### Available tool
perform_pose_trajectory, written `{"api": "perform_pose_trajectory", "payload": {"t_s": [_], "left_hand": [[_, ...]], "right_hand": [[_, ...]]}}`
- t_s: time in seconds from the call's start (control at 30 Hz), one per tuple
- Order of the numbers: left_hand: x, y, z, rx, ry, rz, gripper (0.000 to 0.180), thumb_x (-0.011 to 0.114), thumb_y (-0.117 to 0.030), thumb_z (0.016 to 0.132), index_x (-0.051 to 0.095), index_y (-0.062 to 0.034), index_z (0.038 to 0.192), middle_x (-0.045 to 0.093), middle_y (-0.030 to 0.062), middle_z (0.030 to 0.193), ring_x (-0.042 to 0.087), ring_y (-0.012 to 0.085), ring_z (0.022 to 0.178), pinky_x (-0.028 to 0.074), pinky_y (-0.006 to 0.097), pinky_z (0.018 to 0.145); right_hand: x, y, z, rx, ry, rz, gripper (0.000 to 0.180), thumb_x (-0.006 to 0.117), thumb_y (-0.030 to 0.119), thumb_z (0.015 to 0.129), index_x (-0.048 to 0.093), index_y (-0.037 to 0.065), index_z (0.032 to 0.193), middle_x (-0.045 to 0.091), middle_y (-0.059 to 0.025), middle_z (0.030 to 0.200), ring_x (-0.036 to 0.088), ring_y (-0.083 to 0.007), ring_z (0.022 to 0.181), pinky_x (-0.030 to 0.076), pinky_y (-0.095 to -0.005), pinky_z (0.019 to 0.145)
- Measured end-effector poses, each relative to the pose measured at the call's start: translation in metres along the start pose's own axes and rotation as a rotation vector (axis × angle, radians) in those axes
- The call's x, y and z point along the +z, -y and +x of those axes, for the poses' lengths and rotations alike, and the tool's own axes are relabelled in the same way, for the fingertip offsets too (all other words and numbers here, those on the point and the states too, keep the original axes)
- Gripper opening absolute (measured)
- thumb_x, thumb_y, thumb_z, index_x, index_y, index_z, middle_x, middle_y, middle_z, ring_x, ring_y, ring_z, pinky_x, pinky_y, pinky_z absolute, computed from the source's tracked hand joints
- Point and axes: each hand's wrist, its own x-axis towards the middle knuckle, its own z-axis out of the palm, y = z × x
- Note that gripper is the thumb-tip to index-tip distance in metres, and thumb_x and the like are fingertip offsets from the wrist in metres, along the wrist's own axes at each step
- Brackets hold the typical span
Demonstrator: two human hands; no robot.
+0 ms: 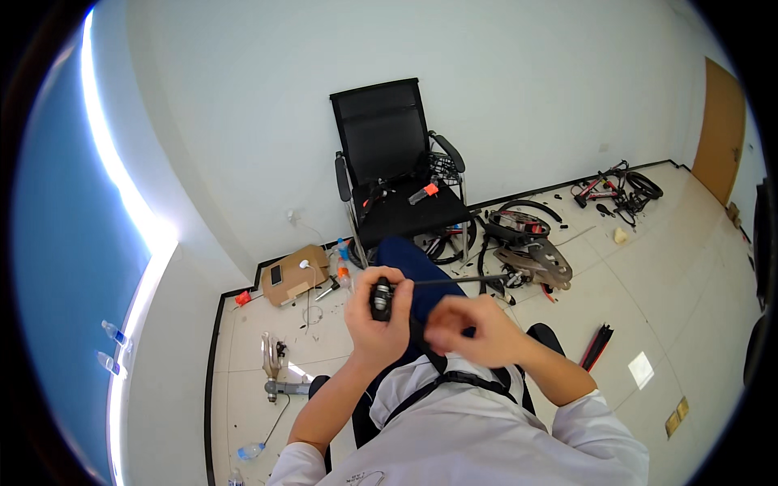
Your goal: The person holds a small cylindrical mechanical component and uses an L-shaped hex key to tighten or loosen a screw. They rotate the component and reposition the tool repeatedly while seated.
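My left hand (376,316) is closed around a small black part with silver rings (381,300), held up over my lap. From that hand a thin black rod or cable (458,281) runs to the right, with a silvery end near the floor parts behind it. My right hand (482,328) hovers just right of my left hand and below the cable, its fingers curled inward. Motion blurs the fingertips, and whether they hold anything cannot be made out. Beneath both hands is my dark blue trouser leg (397,257).
A black chair (417,212) with tools on its seat stands ahead. Bicycle parts (531,255) lie right of it, with more (624,190) by the far wall. Left are flattened cardboard (292,293) bearing a phone (276,275), a hammer (285,388) and a bottle (250,450).
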Motion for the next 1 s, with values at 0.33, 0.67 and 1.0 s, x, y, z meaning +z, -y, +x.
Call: {"api": "perform_pose_trajectory", "payload": {"t_s": [0.33, 0.67, 1.0], "left_hand": [[-0.018, 0.003, 0.015, 0.052, -0.052, 0.144, 0.014, 0.066, 0.003, 0.09, 0.057, -0.0015, 0.1, 0.062, 0.0043, 0.087, 0.058, 0.0084, 0.071, 0.049, 0.023, 0.065], [-0.008, -0.006, 0.016, -0.019, 0.103, 0.091, 0.014, 0.068, 0.001, 0.091, 0.058, -0.0025, 0.101, 0.06, 0.0014, 0.081, 0.054, 0.006, 0.067, 0.044, 0.021, 0.06], [-0.013, -0.003, 0.013, -0.013, 0.087, 0.107, 0.015, 0.069, -0.001, 0.09, 0.058, -0.003, 0.1, 0.058, 0.0003, 0.077, 0.05, 0.0057, 0.066, 0.041, 0.021, 0.059]], "right_hand": [[-0.013, 0.173, -0.068, -0.523, 0.235, -0.927, 0.037, 0.08, 0.021, 0.067, 0.051, 0.0, 0.073, 0.053, -0.0103, 0.065, 0.051, -0.0222, 0.048, 0.035, -0.0385, 0.043], [0.014, 0.18, -0.056, -0.713, -0.117, -0.99, 0.032, 0.057, 0.015, 0.095, 0.051, -0.004, 0.07, 0.059, -0.0237, 0.072, 0.048, -0.0229, 0.048, 0.038, -0.041, 0.045], [0.026, 0.211, -0.04, -0.354, 0.196, -1.342, 0.03, 0.052, 0.017, 0.098, 0.058, -0.005, 0.077, 0.059, -0.0187, 0.074, 0.048, -0.0235, 0.052, 0.04, -0.0414, 0.052]]}}
